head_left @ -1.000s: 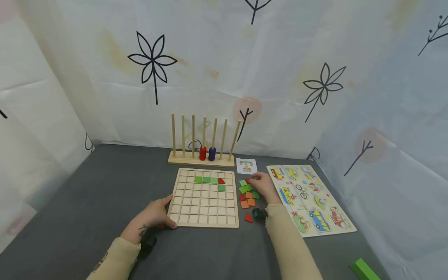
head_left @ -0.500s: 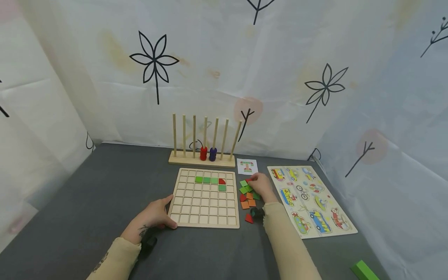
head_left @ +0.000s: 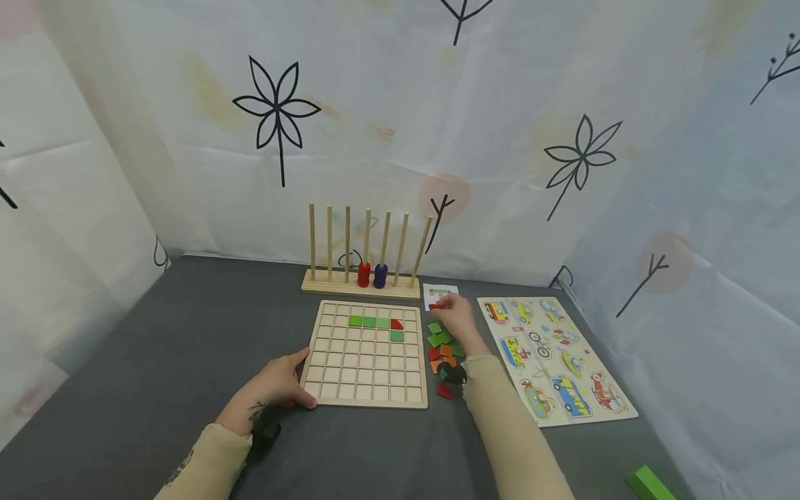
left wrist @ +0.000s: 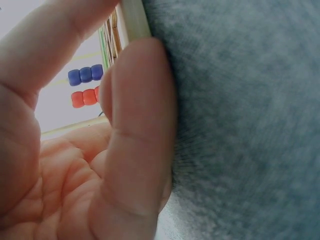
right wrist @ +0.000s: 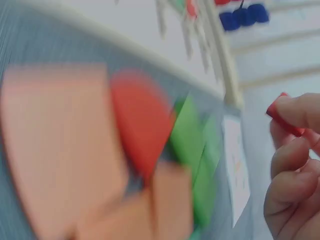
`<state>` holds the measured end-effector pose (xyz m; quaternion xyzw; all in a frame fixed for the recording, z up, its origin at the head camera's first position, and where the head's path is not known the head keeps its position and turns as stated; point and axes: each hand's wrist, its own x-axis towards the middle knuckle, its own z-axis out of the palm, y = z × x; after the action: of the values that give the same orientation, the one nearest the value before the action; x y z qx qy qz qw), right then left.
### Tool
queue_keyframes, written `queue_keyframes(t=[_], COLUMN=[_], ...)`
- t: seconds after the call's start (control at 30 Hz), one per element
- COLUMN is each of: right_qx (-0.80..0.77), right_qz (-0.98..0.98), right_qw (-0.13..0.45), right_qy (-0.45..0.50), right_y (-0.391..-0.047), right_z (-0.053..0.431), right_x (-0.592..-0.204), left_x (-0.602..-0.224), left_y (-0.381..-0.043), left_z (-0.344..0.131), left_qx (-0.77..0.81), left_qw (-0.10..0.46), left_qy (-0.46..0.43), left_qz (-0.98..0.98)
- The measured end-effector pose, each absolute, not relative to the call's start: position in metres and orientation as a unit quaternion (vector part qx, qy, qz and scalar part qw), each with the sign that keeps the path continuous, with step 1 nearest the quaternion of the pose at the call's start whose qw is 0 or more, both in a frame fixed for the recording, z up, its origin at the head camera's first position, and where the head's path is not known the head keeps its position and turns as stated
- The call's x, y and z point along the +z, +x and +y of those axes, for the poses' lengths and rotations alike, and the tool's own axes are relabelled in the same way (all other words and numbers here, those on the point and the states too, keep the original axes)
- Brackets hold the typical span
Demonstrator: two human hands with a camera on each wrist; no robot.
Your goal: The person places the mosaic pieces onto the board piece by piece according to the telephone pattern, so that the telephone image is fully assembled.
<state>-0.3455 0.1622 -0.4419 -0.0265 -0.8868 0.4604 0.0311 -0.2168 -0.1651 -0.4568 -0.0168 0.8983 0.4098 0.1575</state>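
Observation:
My right hand (head_left: 457, 321) pinches a small red tile (right wrist: 283, 119) between thumb and fingertips, above the table and overlapping the small pattern card (head_left: 430, 294) in the head view. Below it lies a loose pile of green tiles (head_left: 435, 339), orange tiles (head_left: 446, 350) and red tiles (head_left: 434, 353). The wooden grid board (head_left: 364, 376) lies flat, with several green tiles (head_left: 369, 322) and a red quarter-round tile (head_left: 396, 324) in its upper cells. At its lower left corner, my left hand (head_left: 269, 383) grips the edge between thumb and fingers.
Behind the board stands a wooden peg rack (head_left: 325, 283) with red beads (head_left: 364, 275) and blue beads (head_left: 380, 276). A vehicle picture puzzle (head_left: 550, 361) lies on the right. A green block (head_left: 650, 482) sits at the lower right. Printed white cloth surrounds the dark table.
My right hand has taken a red tile from the top of the pile and moved slightly up and left, over the card. The left hand has stayed at the board's corner.

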Motion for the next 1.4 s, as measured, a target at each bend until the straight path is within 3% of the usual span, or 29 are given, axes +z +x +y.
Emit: queue_keyframes(t=[0.27, 0.5, 1.0, 1.4], right_qx=[0.523, 0.523, 0.344, 0.211], right_qz=[-0.85, -0.843, -0.918, -0.953], right_qw=[0.029, -0.011, -0.02, 0.016], right_qy=[0.055, 0.123, 0.194, 0.216], right_y=[-0.342, -0.343, -0.336, -0.335], right_z=[0.111, 0.065, 0.013, -0.002], right_x=[-0.42, -0.419, -0.44, -0.448], left_x=[-0.456, -0.456, -0.454, -0.455], left_y=[-0.216, -0.215, -0.216, -0.216], left_z=[-0.166, -0.167, -0.167, -0.167], left_qx=[0.42, 0.424, 0.416, 0.42], left_qw=[0.156, 0.16, 0.17, 0.162], left_qy=[-0.007, -0.009, -0.013, -0.012], left_qz=[0.894, 0.892, 0.893, 0.893])
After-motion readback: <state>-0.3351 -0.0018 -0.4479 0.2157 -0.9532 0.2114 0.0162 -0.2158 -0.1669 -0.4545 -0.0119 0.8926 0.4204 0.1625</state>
